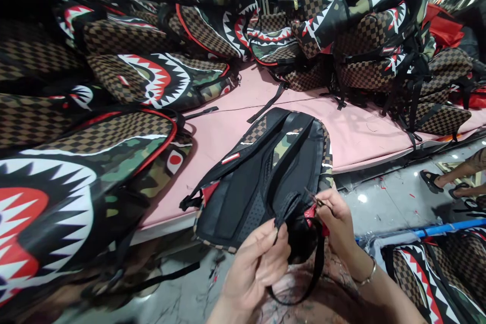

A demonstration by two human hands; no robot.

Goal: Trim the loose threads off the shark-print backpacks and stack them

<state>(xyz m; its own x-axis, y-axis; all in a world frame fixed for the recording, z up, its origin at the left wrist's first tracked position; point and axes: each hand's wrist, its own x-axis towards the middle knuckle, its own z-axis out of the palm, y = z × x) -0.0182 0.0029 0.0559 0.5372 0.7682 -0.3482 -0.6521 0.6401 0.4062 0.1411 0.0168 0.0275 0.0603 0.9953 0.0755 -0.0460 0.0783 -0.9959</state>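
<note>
A black backpack (243,207) with checkered and camouflage edging lies with its back panel and shoulder straps facing up, at the near edge of the pink-covered table. My left hand (261,258) is closed, pinching the end of a black padded strap (290,205) between thumb and fingers. In my right hand (336,217) is a small pair of scissors (318,200), its dark tips pointing left toward that strap. Red fabric (310,212) shows beside the right fingers. Below the hands a loop of black webbing (317,273) hangs down; part of the bag there is hidden.
Shark-mouth backpacks (163,78) are piled along the left and back of the pink table (364,136). More bags (425,283) sit at lower right beside a blue bar (451,228). Another person's sandalled feet (433,181) stand on the grey floor at right.
</note>
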